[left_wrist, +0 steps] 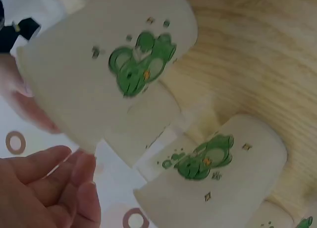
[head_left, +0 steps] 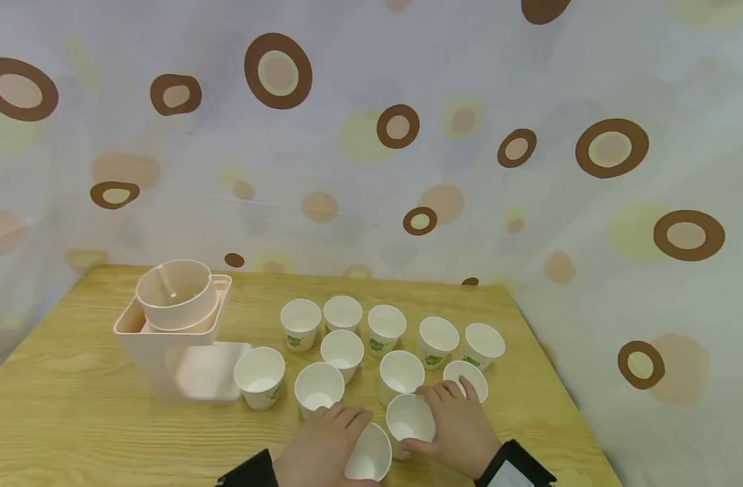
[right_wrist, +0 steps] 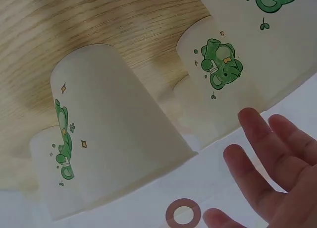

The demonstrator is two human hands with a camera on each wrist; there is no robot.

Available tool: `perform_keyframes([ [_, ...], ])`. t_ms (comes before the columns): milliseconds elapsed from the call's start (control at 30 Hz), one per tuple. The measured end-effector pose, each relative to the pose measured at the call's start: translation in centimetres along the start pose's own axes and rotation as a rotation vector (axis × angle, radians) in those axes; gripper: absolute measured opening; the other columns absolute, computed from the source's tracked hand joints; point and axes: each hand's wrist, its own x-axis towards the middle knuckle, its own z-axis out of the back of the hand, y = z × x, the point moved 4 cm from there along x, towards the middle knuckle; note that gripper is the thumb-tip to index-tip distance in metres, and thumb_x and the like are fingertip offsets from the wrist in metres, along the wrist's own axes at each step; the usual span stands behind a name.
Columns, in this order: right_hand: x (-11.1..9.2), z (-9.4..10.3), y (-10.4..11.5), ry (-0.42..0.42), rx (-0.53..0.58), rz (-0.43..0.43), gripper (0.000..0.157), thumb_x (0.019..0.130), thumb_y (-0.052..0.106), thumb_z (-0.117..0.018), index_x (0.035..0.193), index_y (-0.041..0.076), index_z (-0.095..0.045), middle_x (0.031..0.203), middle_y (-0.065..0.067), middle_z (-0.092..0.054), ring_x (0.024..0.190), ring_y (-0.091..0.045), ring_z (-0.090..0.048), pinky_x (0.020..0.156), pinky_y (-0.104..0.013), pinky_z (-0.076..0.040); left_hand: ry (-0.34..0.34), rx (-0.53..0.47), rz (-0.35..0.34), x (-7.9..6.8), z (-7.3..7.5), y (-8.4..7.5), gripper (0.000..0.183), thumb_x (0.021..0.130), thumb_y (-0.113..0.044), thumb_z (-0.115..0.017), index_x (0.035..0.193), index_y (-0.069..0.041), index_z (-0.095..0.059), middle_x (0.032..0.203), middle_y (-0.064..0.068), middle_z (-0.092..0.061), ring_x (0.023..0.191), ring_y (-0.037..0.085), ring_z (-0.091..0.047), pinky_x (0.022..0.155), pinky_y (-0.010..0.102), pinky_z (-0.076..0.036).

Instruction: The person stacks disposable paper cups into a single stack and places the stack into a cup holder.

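Several white paper cups with green bear prints stand upright on the wooden table. My left hand (head_left: pixel 325 443) is at the left of the nearest cup (head_left: pixel 369 454), its thumb at the near side. In the left wrist view, the fingers (left_wrist: pixel 81 168) are loosely bent beside the rim of a large cup (left_wrist: pixel 64 74); contact is unclear. My right hand (head_left: pixel 457 426) is spread at the right of another cup (head_left: pixel 411 418), with thumb and forefinger on either side. In the right wrist view, its fingers (right_wrist: pixel 250 171) are parted near cup rims, with no grip visible.
At the left stands a pale pink plastic container (head_left: pixel 164 338) with a round tub (head_left: pixel 178 297) in its top and a flat tray part (head_left: pixel 207 372). Other cups, such as the left one (head_left: pixel 260 379), stand ahead of the hands. A patterned cloth (head_left: pixel 347 169) hangs behind the table.
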Motion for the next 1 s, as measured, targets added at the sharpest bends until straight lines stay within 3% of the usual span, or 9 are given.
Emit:
perform_keyframes([
  [133, -0.4, -0.2, 0.3, 0.020, -0.027, 0.008, 0.081, 0.056, 0.075, -0.062, 0.102, 0.009, -0.064, 0.092, -0.003, -0.066, 0.094, -0.021, -0.055, 0.097, -0.058, -0.036, 0.034, 0.056, 0.018, -0.3, -0.9, -0.5, 0.080, 0.070, -0.065, -0.062, 0.127, -0.007, -0.058, 0.122, 0.004, -0.062, 0.112, 0.020, -0.053, 0.092, 0.035, -0.049],
  [267, -0.2, 0.0, 0.5, 0.039, -0.046, 0.008, 0.080, 0.056, 0.071, -0.065, 0.104, 0.006, -0.065, 0.093, -0.005, -0.066, 0.094, -0.023, -0.055, 0.098, -0.057, -0.035, -0.057, 0.039, 0.043, -0.5, -1.0, -0.7, 0.076, 0.069, -0.061, -0.067, 0.122, -0.006, -0.061, 0.114, 0.004, -0.062, 0.106, 0.021, -0.053, 0.088, 0.035, -0.051],
  [433, -0.1, 0.3, 0.7, 0.019, -0.047, 0.006, 0.076, 0.057, 0.065, -0.069, 0.103, 0.005, -0.065, 0.093, -0.007, -0.066, 0.094, -0.024, -0.056, 0.098, -0.056, -0.036, -0.136, -0.121, 0.113, -0.8, -1.5, -0.5, 0.076, 0.067, -0.056, -0.072, 0.121, -0.002, -0.060, 0.112, 0.008, -0.058, 0.102, 0.024, -0.051, 0.084, 0.034, -0.054],
  [733, -1.1, 0.6, 0.9, -0.011, -0.013, 0.017, 0.065, 0.058, 0.058, -0.074, 0.101, 0.009, -0.065, 0.090, -0.002, -0.064, 0.091, -0.021, -0.055, 0.097, -0.056, -0.036, -0.089, -0.433, 0.171, -1.7, -3.7, 0.6, 0.080, 0.066, -0.046, -0.078, 0.127, 0.000, -0.054, 0.118, 0.010, -0.051, 0.102, 0.023, -0.046, 0.083, 0.037, -0.054],
  [1000, -1.1, 3.3, 1.7, -0.178, 0.003, 0.074, 0.066, 0.053, 0.056, -0.077, 0.096, 0.008, -0.064, 0.085, 0.001, -0.062, 0.087, -0.018, -0.054, 0.094, -0.053, -0.039, -0.264, -0.563, 0.212, -2.2, -4.0, 0.7, 0.084, 0.064, -0.039, -0.081, 0.125, 0.006, -0.046, 0.117, 0.017, -0.057, 0.104, 0.033, -0.054, 0.085, 0.050, -0.052],
])
